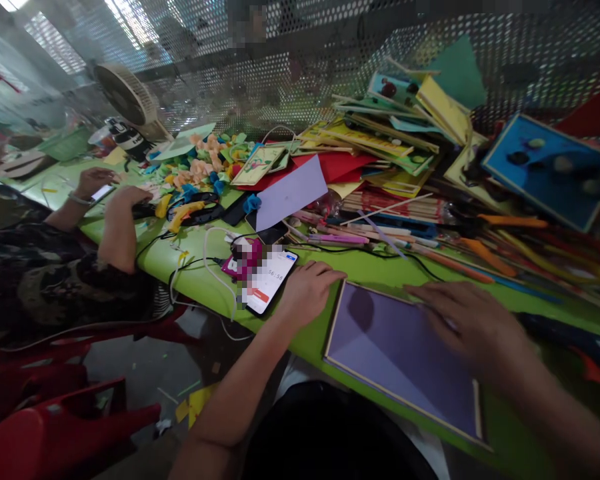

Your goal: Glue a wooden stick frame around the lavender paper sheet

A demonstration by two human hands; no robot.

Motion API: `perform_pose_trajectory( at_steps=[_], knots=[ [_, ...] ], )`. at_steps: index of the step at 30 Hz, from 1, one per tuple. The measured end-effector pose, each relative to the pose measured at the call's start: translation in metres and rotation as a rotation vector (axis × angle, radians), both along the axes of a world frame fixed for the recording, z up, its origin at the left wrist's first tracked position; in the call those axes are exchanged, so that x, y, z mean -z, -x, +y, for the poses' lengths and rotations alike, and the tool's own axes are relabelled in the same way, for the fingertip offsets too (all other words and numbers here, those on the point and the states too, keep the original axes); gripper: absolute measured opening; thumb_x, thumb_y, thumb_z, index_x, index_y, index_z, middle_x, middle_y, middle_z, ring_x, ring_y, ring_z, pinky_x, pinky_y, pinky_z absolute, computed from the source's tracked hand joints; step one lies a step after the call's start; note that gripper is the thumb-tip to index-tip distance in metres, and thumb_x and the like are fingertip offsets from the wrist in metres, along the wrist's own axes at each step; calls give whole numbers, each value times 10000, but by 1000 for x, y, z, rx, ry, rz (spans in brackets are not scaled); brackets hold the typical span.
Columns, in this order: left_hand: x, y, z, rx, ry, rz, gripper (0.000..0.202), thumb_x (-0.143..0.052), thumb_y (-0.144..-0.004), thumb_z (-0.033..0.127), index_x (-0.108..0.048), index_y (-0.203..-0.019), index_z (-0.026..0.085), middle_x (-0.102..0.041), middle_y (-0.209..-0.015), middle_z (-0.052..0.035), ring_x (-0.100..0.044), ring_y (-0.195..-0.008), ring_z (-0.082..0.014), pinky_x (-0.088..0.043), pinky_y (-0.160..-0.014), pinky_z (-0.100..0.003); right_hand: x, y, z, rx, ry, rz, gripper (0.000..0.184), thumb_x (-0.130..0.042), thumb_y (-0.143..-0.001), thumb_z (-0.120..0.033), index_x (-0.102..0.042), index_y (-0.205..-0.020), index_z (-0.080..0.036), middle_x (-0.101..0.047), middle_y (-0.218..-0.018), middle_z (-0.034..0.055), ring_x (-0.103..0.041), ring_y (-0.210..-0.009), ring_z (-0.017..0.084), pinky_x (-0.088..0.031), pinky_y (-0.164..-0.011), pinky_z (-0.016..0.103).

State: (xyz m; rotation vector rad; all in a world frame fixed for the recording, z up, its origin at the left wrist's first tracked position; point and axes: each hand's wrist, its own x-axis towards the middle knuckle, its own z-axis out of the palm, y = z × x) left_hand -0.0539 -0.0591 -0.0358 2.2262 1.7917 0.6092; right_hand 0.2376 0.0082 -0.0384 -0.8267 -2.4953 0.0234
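A purple rectangular panel [380,347], edged with thin pale wooden strips, lies on the green table in front of me. My left hand [307,293] rests at its upper left corner, fingers stretched toward the edge and the thumb hidden. Over the panel's upper right side, my right hand [473,327] has its fingers drawn together. A small greenish bit shows near those fingertips, too blurred to name. The hand and its shadow cover the panel's right part. Left of my left hand, a phone [271,283] lies with a lit timer screen.
Behind stand piled decorated cards [380,137], pencils, orange-handled scissors [513,220] and a blue framed panel [550,170]. A purple sheet [293,193] leans by paper flowers [205,160]. A dark tool [565,333] lies right. Cables cross the table [200,243]. Another person's hands [97,180] work at left.
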Motion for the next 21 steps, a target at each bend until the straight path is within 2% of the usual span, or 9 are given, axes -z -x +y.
perform_pose_trajectory(
  at_steps=[4,7,9,12,14,18,21],
  knots=[
    [-1,0,0,2,-29,-103,303,-476,-1015,167,-702,-1210,223,-719,-1107,-66,-646,-1069,-213,-511,-950,-370,-17,-15,9,112,26,85,248,-545,-1002,-336,-745,-1067,-205,-763,-1010,101,-702,-962,279,-523,-877,427],
    [-2,-2,-1,-34,0,-110,264,-579,-991,260,-658,-1237,202,-719,-1053,-64,-659,-1027,-224,-514,-936,-374,-25,-21,13,186,11,102,242,-556,-999,-360,-740,-1022,-204,-759,-975,91,-702,-925,268,-520,-842,405],
    [-4,-4,0,-33,43,-72,394,-652,-952,320,-598,-1322,195,-712,-1029,-61,-658,-1011,-240,-511,-936,-393,-27,-22,14,222,-6,124,217,-573,-993,-344,-735,-1022,-203,-755,-969,86,-700,-917,252,-521,-839,380],
    [-5,-7,0,7,97,2,616,-706,-913,390,-492,-1458,202,-694,-1101,-78,-646,-1047,-268,-498,-965,-435,-29,-22,13,255,-24,146,191,-588,-987,-318,-732,-1047,-208,-751,-947,74,-695,-898,231,-521,-828,349],
    [-5,-8,1,8,112,21,641,-705,-912,352,-463,-1490,216,-686,-1129,-81,-639,-1059,-271,-491,-975,-445,-30,-22,12,261,-15,138,197,-587,-988,-312,-732,-1068,-206,-743,-927,72,-687,-886,231,-516,-809,344],
    [-3,-7,2,-61,88,-30,574,-642,-925,198,-478,-1474,235,-685,-1046,-42,-640,-997,-231,-500,-947,-402,-29,-19,11,235,43,127,202,-583,-993,-319,-732,-1060,-199,-741,-932,79,-688,-885,237,-511,-793,352],
    [1,-4,2,-110,47,-83,537,-614,-925,143,-510,-1443,237,-685,-1010,-30,-640,-980,-214,-504,-943,-377,-22,-14,9,152,51,129,204,-583,-990,-314,-736,-1051,-193,-759,-967,88,-704,-914,244,-527,-827,372]
  ],
)
